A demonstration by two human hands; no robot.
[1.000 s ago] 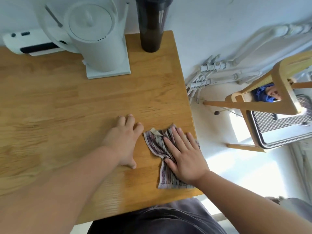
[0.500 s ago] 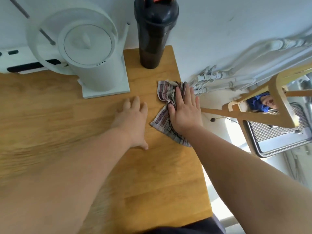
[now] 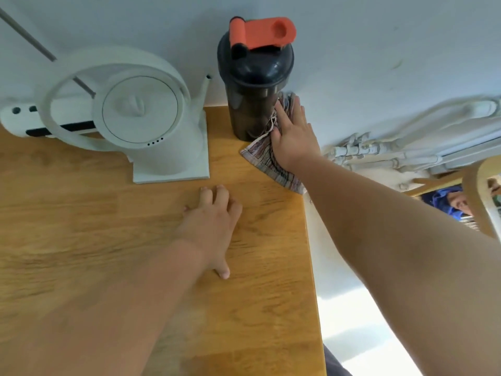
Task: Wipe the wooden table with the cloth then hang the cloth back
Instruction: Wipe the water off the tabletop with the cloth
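My right hand (image 3: 291, 142) presses one striped cloth (image 3: 267, 160) at the far corner of the wooden table (image 3: 257, 308).
Straight fingers (image 3: 296, 108) on woven fabric (frayed edge), against one dark round bottle (image 3: 250, 107); left hand (image 3: 210, 226) flat, empty.

**One head-worn wide-angle view, tilted forward and down**

The only camera sits on the person's head and faces forward and down; it looks from above onto the honey-coloured wooden table (image 3: 135, 240), whose top fills the left and lower frame; it is close, so both bare forearms enter large and soft from the bottom edge, the left hand (image 3: 211, 226) near the centre, the right hand (image 3: 292, 137) higher up; the pale wall (image 3: 379, 50) closes the top, with the dark shaker bottle with an orange cap (image 3: 254, 85) and the white round-lidded appliance (image 3: 151, 123) seen from above; past the table's right edge the wide lens takes in white pipes (image 3: 385, 151) and a light wooden chair frame (image 3: 473, 191) lower down.
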